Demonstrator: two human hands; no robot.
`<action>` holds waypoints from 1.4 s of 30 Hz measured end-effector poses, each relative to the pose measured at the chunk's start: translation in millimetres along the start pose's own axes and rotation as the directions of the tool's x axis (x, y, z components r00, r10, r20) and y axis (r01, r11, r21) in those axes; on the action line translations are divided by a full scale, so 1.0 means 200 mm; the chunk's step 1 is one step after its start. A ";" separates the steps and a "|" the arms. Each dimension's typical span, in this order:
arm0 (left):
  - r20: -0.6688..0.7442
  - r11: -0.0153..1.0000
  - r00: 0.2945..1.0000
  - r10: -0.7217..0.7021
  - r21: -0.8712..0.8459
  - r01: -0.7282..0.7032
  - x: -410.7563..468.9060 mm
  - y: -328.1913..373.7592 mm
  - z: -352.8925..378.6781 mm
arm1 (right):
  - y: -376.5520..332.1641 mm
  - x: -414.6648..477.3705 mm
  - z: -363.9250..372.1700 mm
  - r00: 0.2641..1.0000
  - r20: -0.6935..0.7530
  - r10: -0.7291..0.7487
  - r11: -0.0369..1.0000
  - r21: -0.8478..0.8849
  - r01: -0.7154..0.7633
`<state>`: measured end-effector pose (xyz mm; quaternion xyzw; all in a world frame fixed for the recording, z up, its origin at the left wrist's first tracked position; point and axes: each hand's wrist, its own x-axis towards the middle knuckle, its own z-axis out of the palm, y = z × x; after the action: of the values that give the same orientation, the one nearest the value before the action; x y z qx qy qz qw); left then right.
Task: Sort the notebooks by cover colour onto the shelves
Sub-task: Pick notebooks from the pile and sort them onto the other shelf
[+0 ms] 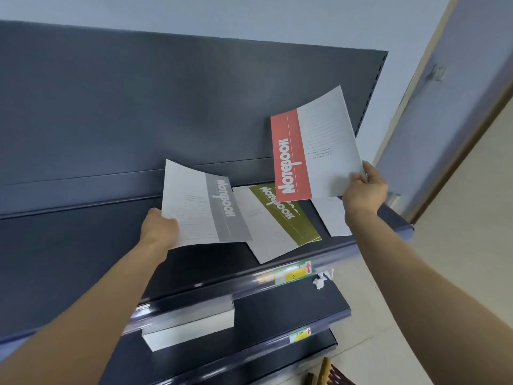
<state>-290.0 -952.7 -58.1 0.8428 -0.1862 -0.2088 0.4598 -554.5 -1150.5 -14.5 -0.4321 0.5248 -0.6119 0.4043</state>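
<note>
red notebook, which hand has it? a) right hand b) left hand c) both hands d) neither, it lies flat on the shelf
A: the right hand grips the red notebook by its lower corner, raised above the shelf, while the left hand holds the grey notebook.

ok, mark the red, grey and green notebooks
red notebook (290,157): head view, on its red title band.
grey notebook (226,209): head view, on its grey title band.
green notebook (293,222): head view, on its green band.
</note>
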 end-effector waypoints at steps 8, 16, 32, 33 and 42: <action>-0.055 0.999 0.998 -0.035 -0.020 0.034 -0.03 -0.04 0.03 | 0.02 0.12 0.13 0.993 0.121 0.009 1.000 0.000 -0.009; 0.172 0.999 0.984 -0.042 -0.026 0.047 -0.09 0.05 0.44 | -0.02 0.28 -0.01 0.995 0.100 -0.001 1.000 -0.009 0.002; 0.299 0.957 0.954 0.007 0.273 -0.093 -0.06 0.17 0.74 | 0.03 0.52 -0.21 0.990 0.144 -0.013 0.995 -0.100 0.027; 0.304 0.960 0.952 0.011 0.263 -0.095 -0.05 0.18 0.75 | 0.03 0.53 -0.21 0.987 0.158 0.001 0.994 -0.107 0.017; 0.312 0.949 0.950 0.030 0.290 -0.125 -0.05 0.19 0.78 | 0.05 0.54 -0.24 0.956 0.275 0.106 0.985 -0.160 -0.064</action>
<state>-385.4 -1075.3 -100.1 0.8535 -0.3182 -0.2859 0.2975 -631.7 -1241.2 -15.8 -0.5210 0.5242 -0.4849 0.4676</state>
